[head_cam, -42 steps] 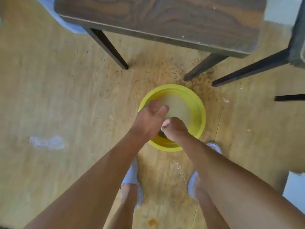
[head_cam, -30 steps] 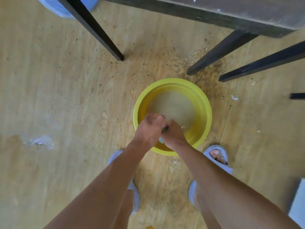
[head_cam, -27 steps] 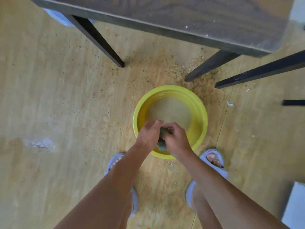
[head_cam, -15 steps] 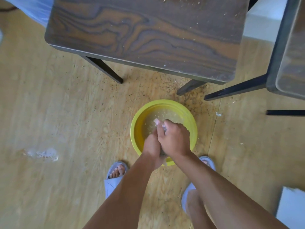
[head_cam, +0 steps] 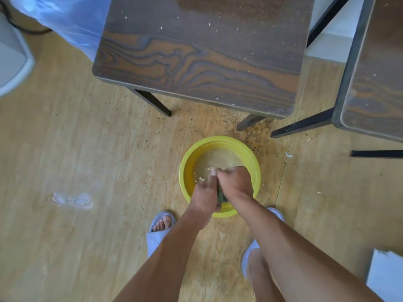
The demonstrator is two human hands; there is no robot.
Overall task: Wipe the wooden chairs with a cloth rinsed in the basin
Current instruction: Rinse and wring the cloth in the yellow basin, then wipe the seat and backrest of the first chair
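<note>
A yellow basin (head_cam: pixel 185 168) with cloudy water stands on the wooden floor below me. Over its near side my left hand (head_cam: pixel 206 194) and my right hand (head_cam: pixel 236 182) are pressed together, both closed on a dark green cloth (head_cam: pixel 221 196), of which only a small strip shows between them. Just beyond the basin stands a dark wooden chair (head_cam: pixel 196 55), its seat dotted with pale crumbs. The corner of a second wooden chair (head_cam: pixel 375 68) shows at the right edge.
Black chair legs (head_cam: pixel 152 101) splay toward the basin. Grit and crumbs lie on the floor around it. A blue plastic bag (head_cam: pixel 65 25) sits at the top left, a white smear (head_cam: pixel 72 199) at the left, a white object (head_cam: pixel 386 277) at the bottom right. My sandalled feet (head_cam: pixel 159 229) flank the basin.
The view has tilted up, bringing the whole chair seat into sight. My hands have closed tightly together on the cloth and stay over the basin's near side.
</note>
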